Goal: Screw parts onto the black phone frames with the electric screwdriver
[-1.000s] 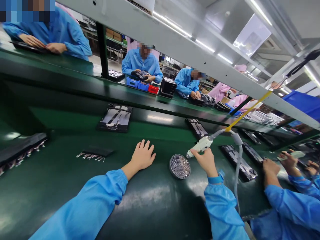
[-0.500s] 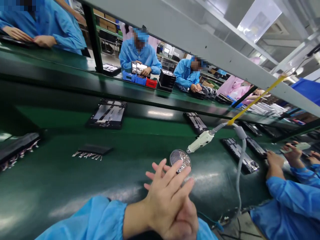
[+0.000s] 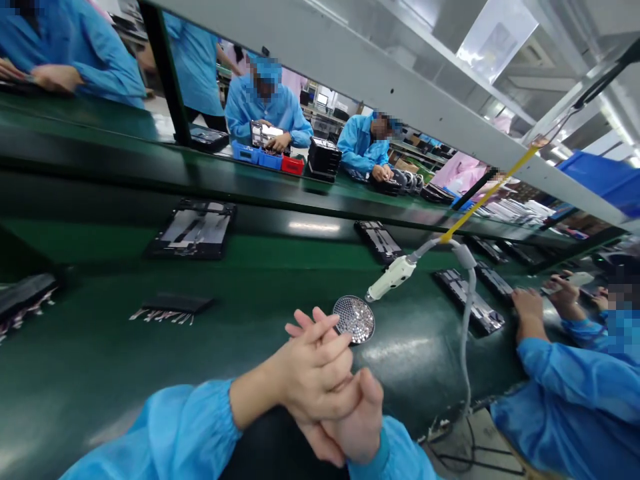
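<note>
My left hand (image 3: 313, 373) lies across my right hand (image 3: 363, 420), palm to palm, above the near side of the green bench. The left fingers are stretched out and a little apart. Behind them, the right fingers reach out at the upper left, and the right thumb points up. Neither hand holds a thing; the palms are hidden. Just beyond the fingertips sits a round dish (image 3: 361, 323) with a grid of holes and small shiny pieces like screws. A pale electric screwdriver (image 3: 393, 279) hangs above and beside it on a grey cable.
Opened tablet-like devices (image 3: 197, 230) rest along the green bench (image 3: 260, 287). A black strip with wires (image 3: 175, 303) lies at left. The grey cable (image 3: 467, 333) loops down at right, near a co-worker's arm (image 3: 555, 363). Several people work across the bench.
My left hand has slid and turned over my right, its fingers now lower and closer together. The right thumb has come into sight. The whole view has shifted slightly.
</note>
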{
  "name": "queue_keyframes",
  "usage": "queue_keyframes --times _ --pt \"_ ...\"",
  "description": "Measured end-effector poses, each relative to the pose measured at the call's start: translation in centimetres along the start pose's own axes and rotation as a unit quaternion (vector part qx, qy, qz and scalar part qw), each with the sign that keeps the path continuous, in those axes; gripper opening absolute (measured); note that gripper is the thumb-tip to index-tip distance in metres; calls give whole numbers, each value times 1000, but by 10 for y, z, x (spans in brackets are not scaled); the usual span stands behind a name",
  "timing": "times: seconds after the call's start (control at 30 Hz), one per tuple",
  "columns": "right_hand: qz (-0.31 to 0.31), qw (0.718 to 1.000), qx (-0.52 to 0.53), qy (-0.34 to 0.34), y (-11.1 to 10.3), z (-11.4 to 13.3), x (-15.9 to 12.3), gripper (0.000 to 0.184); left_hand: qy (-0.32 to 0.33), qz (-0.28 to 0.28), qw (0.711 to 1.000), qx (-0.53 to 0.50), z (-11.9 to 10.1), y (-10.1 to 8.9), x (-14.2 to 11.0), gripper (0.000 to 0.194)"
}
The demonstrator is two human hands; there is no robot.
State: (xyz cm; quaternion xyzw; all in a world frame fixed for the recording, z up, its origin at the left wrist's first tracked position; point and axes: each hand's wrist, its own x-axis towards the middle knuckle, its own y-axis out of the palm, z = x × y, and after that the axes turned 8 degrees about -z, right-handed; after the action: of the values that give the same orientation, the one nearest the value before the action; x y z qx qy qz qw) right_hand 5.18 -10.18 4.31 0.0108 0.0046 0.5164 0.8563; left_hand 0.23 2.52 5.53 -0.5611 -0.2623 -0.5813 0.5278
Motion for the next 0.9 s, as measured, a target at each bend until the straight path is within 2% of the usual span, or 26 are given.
queue_keyframes --times 0.03,0.1,0.17,0.23,0.27,0.3,0.33,0.4,0.43,0.47,0.5,0.53,0.57,0.6,0.67,0.7,0.77,0.83,0.9 --pt "25 1000 8 0 -1 -1 -1 79 5 7 1000 5 5 -3 -1 22" --pt "72 997 24 -8 -3 -1 -2 87 -18 25 999 11 17 -11 -2 30" --pt "121 991 49 -18 -8 3 -3 92 -93 73 993 -13 27 -21 0 40" --pt "157 982 99 -21 -17 10 -1 83 -204 127 964 -113 32 -29 6 49" --pt "162 978 129 -20 -22 14 2 70 -264 147 934 -190 32 -32 10 53" --pt "171 973 157 -17 -27 17 8 55 -321 160 892 -274 29 -32 13 56" --pt "194 965 176 -8 -32 20 15 48 -372 165 841 -356 26 -32 17 58" --pt "305 933 186 36 -36 21 32 70 -455 169 730 -481 15 -26 20 61" --pt "371 908 181 73 -36 19 42 83 -493 159 686 -511 9 -22 21 62" --pt "421 884 169 113 -34 17 51 93 -532 138 657 -516 3 -17 20 62" --pt "443 870 153 150 -30 14 58 100 -574 113 642 -496 -2 -13 19 62" --pt "435 871 136 181 -25 10 64 103 -616 88 639 -452 -7 -8 17 63" --pt "402 885 121 202 -20 8 69 102 -653 66 643 -394 -11 -4 15 65" --pt "337 913 111 203 -14 6 72 98 -675 53 654 -336 -15 -1 13 66" --pt "144 972 116 144 -3 7 74 81 -664 36 706 -244 -18 2 8 64" --pt "41 986 127 97 2 10 73 73 -637 23 743 -207 -19 2 6 61" --pt "-114 983 142 11 10 16 72 62 -559 -3 817 -145 -18 2 2 52" --pt "-171 974 147 -30 17 22 72 57 -487 -11 868 -99 -17 3 -2 45" --pt "-208 961 173 -60 22 26 73 49 -430 5 900 -64 -15 4 -5 48"
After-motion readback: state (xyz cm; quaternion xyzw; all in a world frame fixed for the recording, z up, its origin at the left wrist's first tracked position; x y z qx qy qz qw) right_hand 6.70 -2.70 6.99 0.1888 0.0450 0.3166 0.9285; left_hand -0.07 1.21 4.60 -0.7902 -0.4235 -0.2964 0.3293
